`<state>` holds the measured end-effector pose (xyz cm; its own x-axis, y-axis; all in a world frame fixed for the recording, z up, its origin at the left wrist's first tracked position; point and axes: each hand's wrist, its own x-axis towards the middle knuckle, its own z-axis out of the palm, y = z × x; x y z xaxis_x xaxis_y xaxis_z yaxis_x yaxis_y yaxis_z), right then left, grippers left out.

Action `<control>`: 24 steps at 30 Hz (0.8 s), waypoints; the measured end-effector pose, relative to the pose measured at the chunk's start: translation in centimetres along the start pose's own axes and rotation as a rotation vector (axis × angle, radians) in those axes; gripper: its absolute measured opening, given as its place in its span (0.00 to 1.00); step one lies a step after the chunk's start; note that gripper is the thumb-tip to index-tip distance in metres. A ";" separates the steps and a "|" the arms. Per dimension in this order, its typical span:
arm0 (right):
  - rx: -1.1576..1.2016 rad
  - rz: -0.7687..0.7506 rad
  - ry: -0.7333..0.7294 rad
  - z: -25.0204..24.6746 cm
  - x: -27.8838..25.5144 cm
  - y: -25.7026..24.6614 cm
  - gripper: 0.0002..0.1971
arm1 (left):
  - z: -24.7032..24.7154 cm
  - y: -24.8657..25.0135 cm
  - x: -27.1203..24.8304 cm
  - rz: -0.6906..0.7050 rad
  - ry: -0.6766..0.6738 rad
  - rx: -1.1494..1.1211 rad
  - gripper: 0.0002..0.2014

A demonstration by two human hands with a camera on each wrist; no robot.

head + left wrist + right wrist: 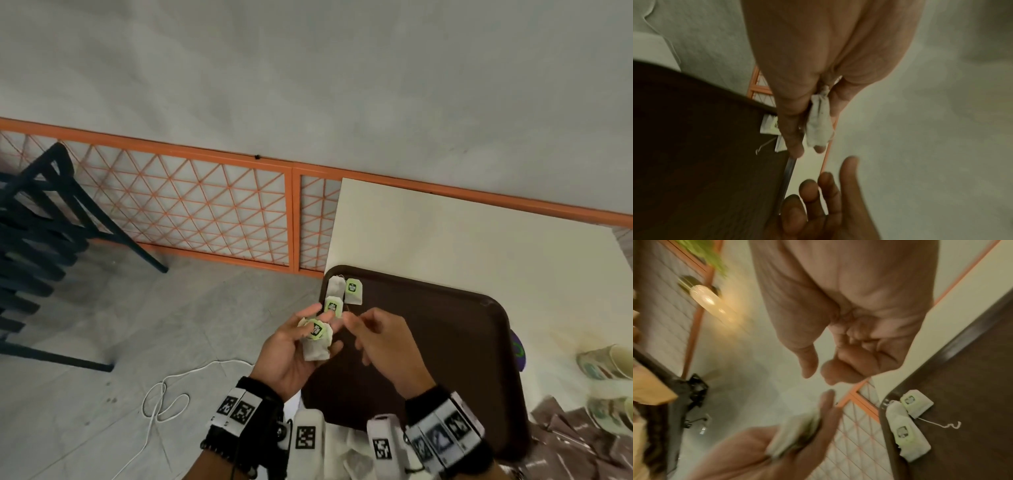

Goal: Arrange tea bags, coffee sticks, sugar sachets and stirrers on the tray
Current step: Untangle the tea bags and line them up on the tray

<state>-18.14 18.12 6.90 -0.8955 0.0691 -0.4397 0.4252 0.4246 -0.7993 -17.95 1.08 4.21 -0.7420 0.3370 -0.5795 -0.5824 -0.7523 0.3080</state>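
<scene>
A brown tray (pixel 445 342) lies on the cream table (pixel 462 240). Three tea bags with green tags (pixel 352 291) sit in its far left corner, also seen in the right wrist view (pixel 906 434) and partly in the left wrist view (pixel 768 125). My left hand (pixel 322 330) hovers by that corner and grips a small stack of tea bags (pixel 317 342), pinched between thumb and fingers (pixel 819 126). My right hand (pixel 352 320) is just to its right above the tray, fingers loosely curled, thumb and forefinger slightly apart (pixel 819 371), holding nothing.
Paper cups (pixel 606 366) and brown sachets (pixel 582 442) lie on the table right of the tray. A purple object (pixel 519 353) peeks from behind the tray's right rim. On the floor to the left are stacked dark chairs (pixel 34 240), an orange lattice fence (pixel 205 205) and a white cable (pixel 164 404).
</scene>
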 end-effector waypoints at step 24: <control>0.162 -0.114 -0.133 -10.2 -6.8 4.6 0.04 | 5.5 -8.8 -1.5 0.045 0.062 0.606 0.12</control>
<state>-11.42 28.78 10.42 -0.9182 -0.0952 -0.3844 0.3475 0.2719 -0.8974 -13.57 10.29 6.55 -0.7602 0.2653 -0.5930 -0.6496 -0.3028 0.6973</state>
